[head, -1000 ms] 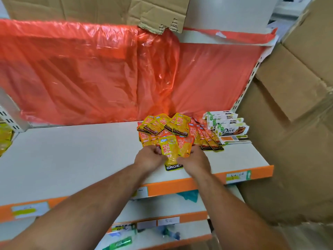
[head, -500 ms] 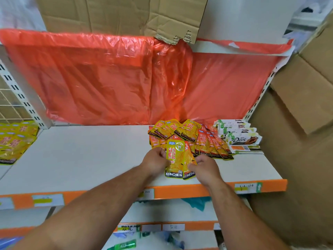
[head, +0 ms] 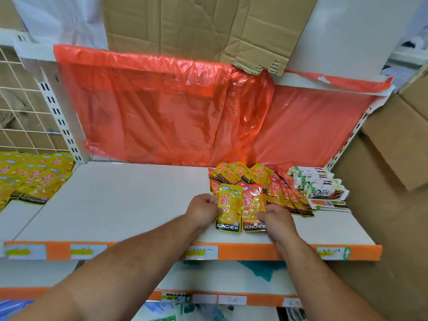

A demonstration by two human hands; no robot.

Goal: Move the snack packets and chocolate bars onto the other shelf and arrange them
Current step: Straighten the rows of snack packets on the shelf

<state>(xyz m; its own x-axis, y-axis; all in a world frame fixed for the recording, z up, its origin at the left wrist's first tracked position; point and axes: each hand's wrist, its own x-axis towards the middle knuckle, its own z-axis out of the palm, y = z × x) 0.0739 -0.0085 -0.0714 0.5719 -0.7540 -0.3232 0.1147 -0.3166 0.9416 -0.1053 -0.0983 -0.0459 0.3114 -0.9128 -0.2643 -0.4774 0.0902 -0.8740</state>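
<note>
Both hands have drawn back toward the shelf's front edge over the last second, pulling two packets clear of the heap and squaring them side by side. The left hand (head: 203,210) pinches the yellow packet (head: 229,210) at its left edge, fingers curled narrowly around it. The right hand (head: 276,220) grips the orange packet (head: 253,208) at its right edge, thumb on the face. Both packets show their KONCHEW bands toward the person. Whether they rest on the board or are just lifted off it cannot be told.

That suggests a small batch is being gathered to carry away, with most of the job still ahead.

On this shelf (head: 129,205), the heap (head: 252,178) of yellow and orange packets lies at the back right, fanned and overlapping, just behind the held pair. Beside it to the right sits a stack of Dove bars (head: 324,187), touching the heap's edge. The left part of the board is bare. The neighbouring shelf on the left already carries rows of yellow packets (head: 32,177), which looks like the destination. Red plastic sheet (head: 185,112) hangs behind.
</note>
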